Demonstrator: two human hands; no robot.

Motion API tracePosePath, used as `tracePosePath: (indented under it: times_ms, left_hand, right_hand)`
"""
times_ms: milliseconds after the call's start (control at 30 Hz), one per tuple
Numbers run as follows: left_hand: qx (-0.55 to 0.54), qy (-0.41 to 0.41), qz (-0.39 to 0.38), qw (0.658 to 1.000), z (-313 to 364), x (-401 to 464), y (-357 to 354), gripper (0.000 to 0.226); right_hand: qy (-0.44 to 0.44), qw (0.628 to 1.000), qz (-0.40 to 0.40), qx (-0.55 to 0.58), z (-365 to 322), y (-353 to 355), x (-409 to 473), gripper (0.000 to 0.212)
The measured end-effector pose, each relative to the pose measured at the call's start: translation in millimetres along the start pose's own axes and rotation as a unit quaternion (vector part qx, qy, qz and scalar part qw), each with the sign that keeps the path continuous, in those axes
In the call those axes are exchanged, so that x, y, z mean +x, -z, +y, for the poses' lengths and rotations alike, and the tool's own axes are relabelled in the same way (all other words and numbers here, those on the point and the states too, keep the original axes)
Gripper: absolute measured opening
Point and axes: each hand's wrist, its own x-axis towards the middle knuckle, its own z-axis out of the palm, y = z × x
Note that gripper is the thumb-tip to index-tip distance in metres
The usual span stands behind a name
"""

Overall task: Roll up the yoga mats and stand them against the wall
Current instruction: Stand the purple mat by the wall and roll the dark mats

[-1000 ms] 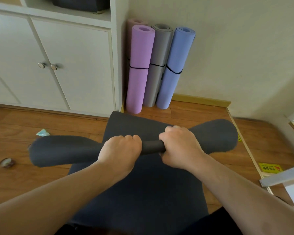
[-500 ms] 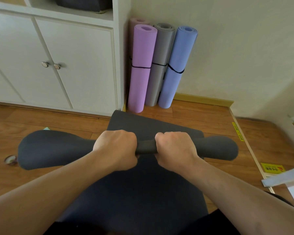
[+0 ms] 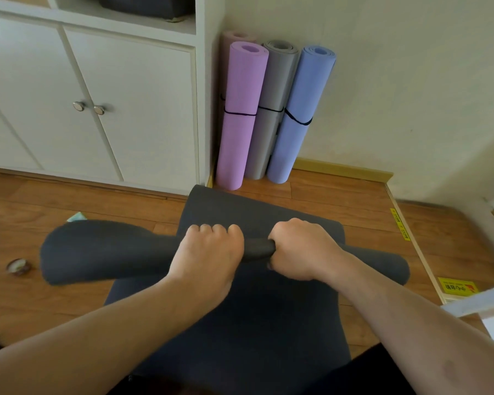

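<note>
I had my left hand [image 3: 208, 252] and right hand [image 3: 300, 249] clenched side by side on the dark grey yoga mat [image 3: 240, 323] — squeezing its roll tight, I judged — with the flat part trailing toward the purple mat [image 3: 241, 118], standing against the wall [image 3: 397, 81].
</note>
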Motion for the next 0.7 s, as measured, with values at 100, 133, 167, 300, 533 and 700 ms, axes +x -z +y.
tracePosePath:
  times_ms: [100,133,167,300,533,700]
  left_hand:
    - [-0.021,0.007,-0.065,0.998,-5,10,1,0.011]
    - [-0.028,0.001,-0.083,0.996,-7,14,1,0.009]
    - [-0.043,-0.004,-0.093,0.995,-10,17,2,0.009]
    - [-0.14,-0.015,-0.166,0.976,-30,27,4,0.017]
    - [-0.128,-0.044,-0.184,0.974,-28,20,7,0.031]
    - [-0.025,0.004,0.005,1.0,-9,2,1,0.032]
  right_hand:
    - [0.029,0.998,0.036,-0.032,0,-6,1,0.011]
    - [0.045,0.996,0.061,-0.051,-1,-8,0,0.014]
    - [0.064,0.991,0.091,-0.069,-2,-11,-1,0.02]
    - [0.092,0.98,0.142,-0.101,-9,-19,-7,0.045]
    - [0.059,0.995,0.03,-0.077,-11,-6,-8,0.006]
    - [0.019,1.0,-0.019,-0.001,-10,2,-3,0.014]
